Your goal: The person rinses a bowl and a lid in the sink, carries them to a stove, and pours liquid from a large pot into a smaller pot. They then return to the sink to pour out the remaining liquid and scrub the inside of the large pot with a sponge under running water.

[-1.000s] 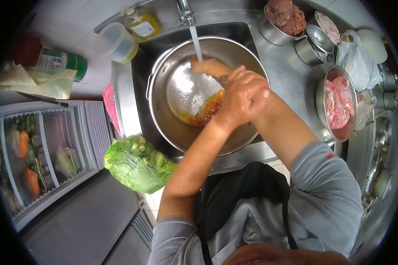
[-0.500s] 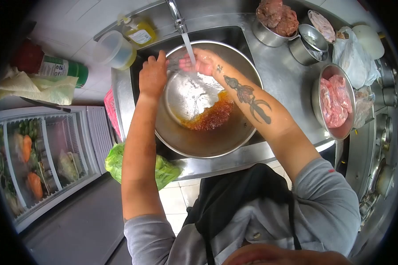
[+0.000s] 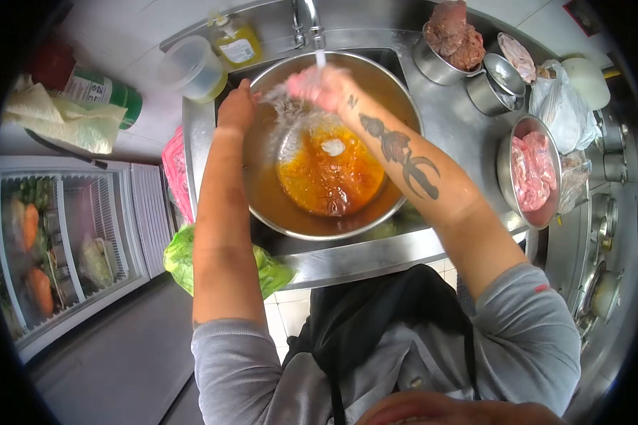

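Observation:
A large metal bowl (image 3: 262,205) sits in the sink, with reddish-orange liquid (image 3: 333,173) spread over its bottom. From the faucet (image 3: 312,25), water runs onto my right hand (image 3: 320,86), which is palm up over the bowl's back part and smeared by motion and splashing. Its fingers are too blurred to make out. My left hand (image 3: 237,110) is at the bowl's back left rim, seen from its back; the fingers curl over the rim and their tips are partly hidden.
Left of the faucet stand a soap bottle (image 3: 235,44) and a plastic tub (image 3: 193,71). At right are a pot of meat (image 3: 452,39), a bowl of raw meat (image 3: 533,173) and plastic bags (image 3: 563,106). A green bag (image 3: 271,273) hangs in front.
The bowl is less tilted, and the orange liquid has spread across its bottom. Water now splashes off my right hand toward the left. The view has shifted slightly.

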### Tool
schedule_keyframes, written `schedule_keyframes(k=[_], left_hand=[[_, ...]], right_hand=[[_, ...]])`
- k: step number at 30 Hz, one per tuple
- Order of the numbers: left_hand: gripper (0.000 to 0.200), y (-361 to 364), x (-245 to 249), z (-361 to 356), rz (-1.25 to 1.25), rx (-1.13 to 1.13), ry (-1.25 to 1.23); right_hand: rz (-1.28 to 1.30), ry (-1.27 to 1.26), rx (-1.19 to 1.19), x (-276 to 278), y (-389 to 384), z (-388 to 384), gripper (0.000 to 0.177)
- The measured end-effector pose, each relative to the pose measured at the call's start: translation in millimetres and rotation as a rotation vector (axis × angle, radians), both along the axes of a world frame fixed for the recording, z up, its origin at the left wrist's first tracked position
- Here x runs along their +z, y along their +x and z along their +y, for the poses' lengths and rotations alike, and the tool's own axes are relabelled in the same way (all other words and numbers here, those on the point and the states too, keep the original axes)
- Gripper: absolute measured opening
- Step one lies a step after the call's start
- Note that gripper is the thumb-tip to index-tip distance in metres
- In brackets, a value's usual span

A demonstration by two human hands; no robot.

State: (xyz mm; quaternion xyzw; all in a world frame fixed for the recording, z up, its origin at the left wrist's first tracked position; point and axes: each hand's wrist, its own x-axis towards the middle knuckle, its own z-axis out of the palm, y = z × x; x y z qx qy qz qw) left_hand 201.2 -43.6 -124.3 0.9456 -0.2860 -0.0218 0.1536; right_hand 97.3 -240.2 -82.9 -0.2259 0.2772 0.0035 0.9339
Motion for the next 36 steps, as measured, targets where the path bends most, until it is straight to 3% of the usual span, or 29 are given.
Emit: schedule_keyframes(k=[1,2,4,7,8,10,13,16,20,22,24,25,26,28,30,32,35,36], left_hand=[[0.032,-1.3,-5.6,6.5,0.006,0.013,-0.016],[0.032,-3.5,-6.2,10.4,0.023,0.036,-0.003],[0.033,-12.5,-1.7,13.4,0.049,0.07,0.014],[0.034,-15.8,-3.7,14.6,0.064,0.115,-0.048],[0.034,-19.2,-8.0,19.2,0.069,0.137,-0.041],[0.033,-23.1,-5.5,19.5,0.073,0.163,-0.037],[0.035,-24.5,-2.8,17.1,0.07,0.14,-0.092],[0.036,-31.6,-5.9,20.3,0.086,0.117,-0.131],[0.035,-36.7,-3.0,24.3,0.101,0.125,-0.128],[0.034,-35.2,-18.5,30.3,0.066,0.13,-0.144],[0.034,-40.9,-25.5,36.3,0.058,0.137,-0.145],[0.034,-41.8,-23.2,34.3,0.061,0.132,-0.141],[0.034,-42.1,-19.0,32.7,0.061,0.13,-0.139],[0.035,-45.1,-16.9,32.7,0.06,0.128,-0.121],[0.035,-47.6,-13.2,27.5,0.049,0.1,-0.124],[0.035,-50.6,-12.5,24.0,0.036,0.06,-0.132],[0.035,-61.2,-8.3,10.1,0.016,0.032,-0.161],[0.033,-61.2,-8.2,6.5,0.009,0.027,-0.165]], right_hand=[[-0.016,0.198,-0.152,-15.8,19.4,-11.3,0.032],[0.075,0.183,-0.212,-6.9,22.9,-17.7,0.033],[0.155,-0.275,-0.081,-25.6,19.4,-12.3,0.034],[0.118,-0.253,0.102,17.5,-0.7,8.3,0.031],[-0.048,-0.084,0.082,-9.8,22.3,-12.1,0.03],[-0.025,-0.087,-0.166,2.7,23.4,-27.1,0.032],[0.172,-0.402,0.346,0.1,9.7,-9.3,0.03],[-0.017,-0.399,0.156,-6.0,14.1,-23.9,0.03],[0.177,-0.479,0.164,-13.4,-0.5,-2.5,0.033],[0.249,-0.487,0.696,-23.7,1.6,19.1,0.033],[-0.006,-0.484,0.44,-40.4,6.9,2.1,0.034],[0.065,-0.523,0.289,-43.2,26.9,-2.1,0.038],[0.013,-0.588,0.294,-12.2,8.4,-4.3,0.043],[0.135,-1.001,0.461,-28.9,-2.9,-8.7,0.045],[0.346,-1.523,0.864,-16.6,-26.5,-17.1,0.045],[0.222,-2.109,0.854,-70.9,-40.7,-47.6,0.038],[0.308,-2.173,0.927,-113.2,-64.6,-68.3,0.029],[0.323,-2.136,1.106,-130.7,-69.1,-80.1,0.03]])
